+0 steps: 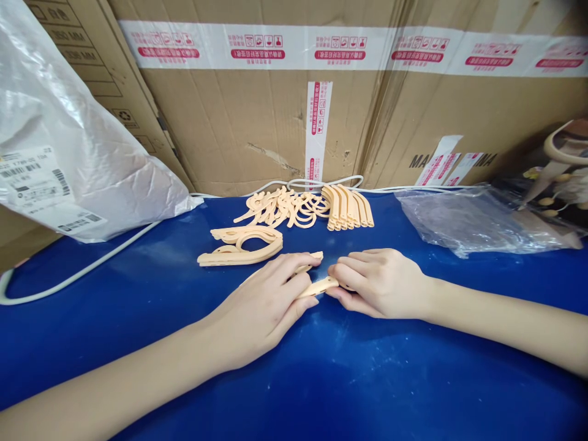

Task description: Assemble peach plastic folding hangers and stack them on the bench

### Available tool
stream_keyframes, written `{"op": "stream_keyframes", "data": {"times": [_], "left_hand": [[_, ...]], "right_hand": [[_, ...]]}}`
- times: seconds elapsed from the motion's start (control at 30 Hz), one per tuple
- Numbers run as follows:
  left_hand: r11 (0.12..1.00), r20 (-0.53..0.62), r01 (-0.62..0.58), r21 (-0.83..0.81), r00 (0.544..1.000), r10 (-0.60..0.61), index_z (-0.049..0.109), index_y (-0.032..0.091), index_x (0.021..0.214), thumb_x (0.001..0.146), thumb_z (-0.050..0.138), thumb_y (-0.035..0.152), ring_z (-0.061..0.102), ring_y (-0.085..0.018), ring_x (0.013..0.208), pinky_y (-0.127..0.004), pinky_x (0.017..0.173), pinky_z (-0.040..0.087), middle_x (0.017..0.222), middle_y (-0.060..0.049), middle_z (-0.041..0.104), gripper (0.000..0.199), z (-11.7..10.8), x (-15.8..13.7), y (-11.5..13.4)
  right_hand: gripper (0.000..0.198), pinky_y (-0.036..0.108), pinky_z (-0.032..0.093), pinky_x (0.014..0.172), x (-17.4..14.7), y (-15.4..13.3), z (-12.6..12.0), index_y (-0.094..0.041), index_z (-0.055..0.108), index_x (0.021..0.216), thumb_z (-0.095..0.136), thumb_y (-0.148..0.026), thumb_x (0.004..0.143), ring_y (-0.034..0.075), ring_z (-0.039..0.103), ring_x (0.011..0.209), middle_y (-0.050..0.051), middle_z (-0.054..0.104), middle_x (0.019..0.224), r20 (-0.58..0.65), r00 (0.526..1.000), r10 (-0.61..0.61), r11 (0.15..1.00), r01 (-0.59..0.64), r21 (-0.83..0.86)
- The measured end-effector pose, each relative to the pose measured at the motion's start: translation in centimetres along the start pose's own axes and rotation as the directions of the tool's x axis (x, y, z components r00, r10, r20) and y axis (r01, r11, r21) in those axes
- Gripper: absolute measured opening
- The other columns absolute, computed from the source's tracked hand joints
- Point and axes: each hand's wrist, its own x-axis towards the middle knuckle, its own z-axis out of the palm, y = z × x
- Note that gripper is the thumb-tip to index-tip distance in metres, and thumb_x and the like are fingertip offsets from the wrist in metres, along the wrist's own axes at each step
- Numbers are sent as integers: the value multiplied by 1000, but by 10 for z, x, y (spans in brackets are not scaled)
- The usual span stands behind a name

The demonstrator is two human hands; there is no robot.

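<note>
Over the blue tabletop, my left hand (280, 294) is closed around a beige plastic folding hanger (319, 286), with parts of it showing between and beyond the fingers. My right hand (381, 282) pinches the right end of the same hanger; its fingertips hide that end. Behind my left hand lie folded beige hangers (243, 257), one against another. Farther back is a loose heap of beige hanger hooks (285, 207). Beside the heap, to its right, curved hanger arms (346, 208) lie in a neat row.
Large taped cardboard boxes (257, 122) stand along the back of the blue table (294, 380). At left leans a white plastic parcel bag (68, 135), near a pale cable (92, 264). A clear plastic bag (468, 220) lies at right, by a dark bag of items (551, 184).
</note>
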Motion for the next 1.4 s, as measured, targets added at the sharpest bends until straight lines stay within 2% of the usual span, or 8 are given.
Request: {"op": "stream_keyframes", "data": {"times": [0.27,0.5,0.73,1.2,1.33,1.4], "left_hand": [[1000,-15,-16,-3,1000,16,55,17,117,97,34,27,40,-23,127,-42,107,35,136,-10,45,30,-1,0,0],[1000,-5,-12,-23,1000,12,52,18,120,98,33,27,41,-22,125,-40,106,37,136,-10,44,31,-2,0,2],[999,-1,-16,-28,1000,16,55,16,112,97,34,26,42,-23,124,-39,105,38,134,-11,44,28,-1,1,2],[999,-25,-11,-41,1000,10,52,20,119,96,37,26,43,-24,124,-42,105,38,136,-9,45,28,-1,1,2],[998,-13,-3,-57,1000,2,55,18,109,96,40,30,43,-24,124,-42,105,36,136,-10,45,23,-3,0,2],[997,-3,26,-74,1000,-27,55,18,98,95,41,35,40,-25,126,-43,106,34,136,-10,45,22,-4,0,3]], "right_hand": [[34,24,29,48,0,0,0,-17,52,71,35,-35,95,9,47,46,-3,54,56,62,997,36,989,-45,141],[28,24,27,46,-2,1,0,-16,54,88,36,-37,94,10,50,45,-2,58,57,66,997,47,985,-57,164],[25,23,26,44,-2,1,0,-17,50,92,35,-37,94,10,52,45,-3,58,56,58,997,55,977,-66,205],[27,24,28,46,-3,2,1,-15,53,89,32,-32,96,8,50,47,0,61,63,87,996,-9,984,-6,177],[27,24,27,45,-2,1,2,-16,53,82,34,-32,92,8,46,45,-2,56,59,75,997,-9,977,-7,211],[32,25,27,45,-2,1,2,-17,52,74,36,-38,92,9,44,45,-3,52,55,13,999,-51,971,46,234]]}}
